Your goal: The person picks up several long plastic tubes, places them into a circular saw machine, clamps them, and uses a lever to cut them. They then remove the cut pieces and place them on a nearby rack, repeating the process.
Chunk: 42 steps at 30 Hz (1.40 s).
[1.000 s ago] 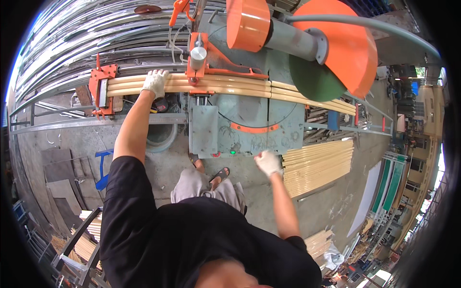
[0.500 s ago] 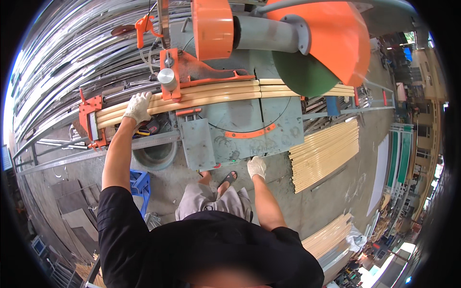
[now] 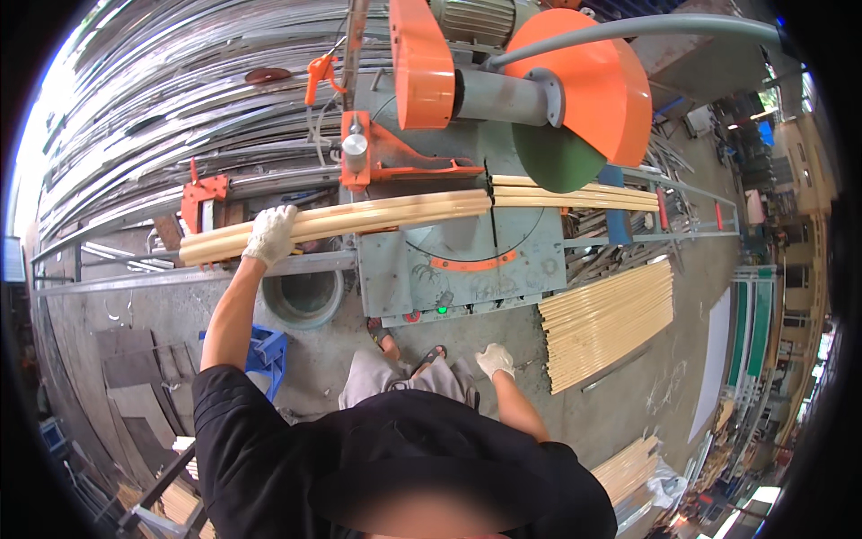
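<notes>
My left hand point(image 3: 271, 235), in a white work glove, is closed over a bundle of long tan strips point(image 3: 386, 214) near its left end. The bundle lies slantwise across the grey saw table point(image 3: 467, 292), in front of the orange fence and clamp point(image 3: 356, 154). Its right end meets a narrow slot in the table. Beyond the slot, shorter tan strips point(image 3: 575, 195) lie to the right, below the green saw disc point(image 3: 557, 160) and its orange guard point(image 3: 588, 76). My right hand point(image 3: 496, 360), also gloved, hangs before the table with fingers loosely curled and nothing visible in it.
A stack of tan strips point(image 3: 611, 323) lies on the floor at right. Left of the table are an orange stop block point(image 3: 205, 193), a round grey basin point(image 3: 305, 296) and a blue stand point(image 3: 267, 355). Long metal profiles point(image 3: 180, 108) fill the far left.
The left bundle has come toward me, out from under the clamp and away from the fence, with my left hand on it. My right hand has drawn back from the table's front edge.
</notes>
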Available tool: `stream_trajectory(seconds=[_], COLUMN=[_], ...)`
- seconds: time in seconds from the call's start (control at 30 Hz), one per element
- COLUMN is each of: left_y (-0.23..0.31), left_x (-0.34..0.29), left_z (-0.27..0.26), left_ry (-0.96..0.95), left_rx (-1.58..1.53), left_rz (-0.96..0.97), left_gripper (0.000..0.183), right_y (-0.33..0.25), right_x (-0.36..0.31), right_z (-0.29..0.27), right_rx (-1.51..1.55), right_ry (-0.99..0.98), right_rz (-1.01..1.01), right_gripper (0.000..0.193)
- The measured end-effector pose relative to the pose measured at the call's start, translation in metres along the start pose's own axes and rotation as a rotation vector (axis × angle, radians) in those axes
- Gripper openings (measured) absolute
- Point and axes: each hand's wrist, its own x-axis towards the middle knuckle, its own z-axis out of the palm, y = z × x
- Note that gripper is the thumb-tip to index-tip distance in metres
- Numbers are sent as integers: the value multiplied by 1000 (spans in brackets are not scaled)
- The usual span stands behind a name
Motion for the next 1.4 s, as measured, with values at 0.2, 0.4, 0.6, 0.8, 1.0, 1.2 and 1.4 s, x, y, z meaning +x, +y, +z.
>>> stream_trajectory(seconds=[0.2,0.4,0.6,0.8,1.0,1.2,1.4], left_y=[24,146,235,109,152,313,569], left_x=[-207,-457,-499,-355,-418,-544,-719], left_z=[-65,-83,-66,133,149,124,97], left_ry=[46,-102,-494,-911,-1081,-772,-386], left_rx=[-190,-302,-360,-200,-448,-595,-854], left_rz=[-344,-896,-1377,-1167,-1309,-1536,-2028], left_gripper=[51,59,71,35,47,54,73], right_y=[-3,-11,-9,7,57,146,115], right_x=[11,38,26,-2,5,78,-24], right_z=[18,36,41,19,7,117,109], right_rx=[61,40,-19,-190,-13,111,-172], right_ry=[35,-28,-43,-13,117,-128,-455], right_rz=[-83,-194,-278,-459,-525,-481,-436], right_gripper=[39,40,41,42,41,28,27])
